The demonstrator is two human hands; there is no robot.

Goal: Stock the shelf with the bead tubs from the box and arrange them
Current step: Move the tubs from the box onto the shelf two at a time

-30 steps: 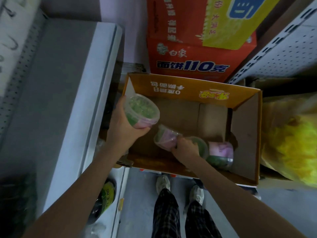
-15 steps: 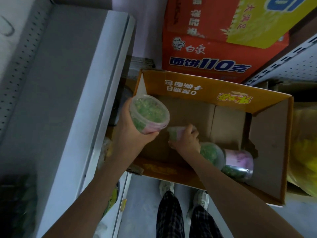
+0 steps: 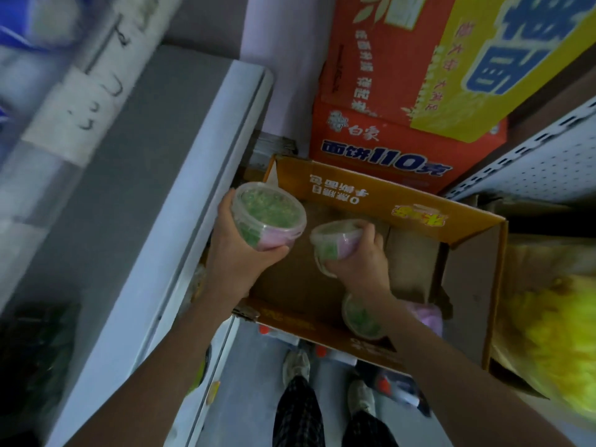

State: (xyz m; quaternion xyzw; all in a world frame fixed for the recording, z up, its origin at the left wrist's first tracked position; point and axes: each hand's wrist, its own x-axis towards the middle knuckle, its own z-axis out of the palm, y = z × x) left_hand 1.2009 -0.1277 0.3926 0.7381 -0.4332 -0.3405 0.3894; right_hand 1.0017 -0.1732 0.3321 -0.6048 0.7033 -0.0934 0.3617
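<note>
We've got a pair above the box (image 3: 371,201)!
Our left hand (image 3: 240,253) curls fingers round a tub (image 3: 269,214) at the box's left edge; our right hand (image 3: 358,259) wraps fingers round a second tub (image 3: 332,243) over its middle.

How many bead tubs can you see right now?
4. A tub in the left hand, a second tub in the right hand, a green-topped tub and a blurred pink tub lying in the box by the right forearm. The arm may hide more.

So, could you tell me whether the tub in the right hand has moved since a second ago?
Yes: the right hand has lifted its tub off the box floor, up toward the back flap.
</note>
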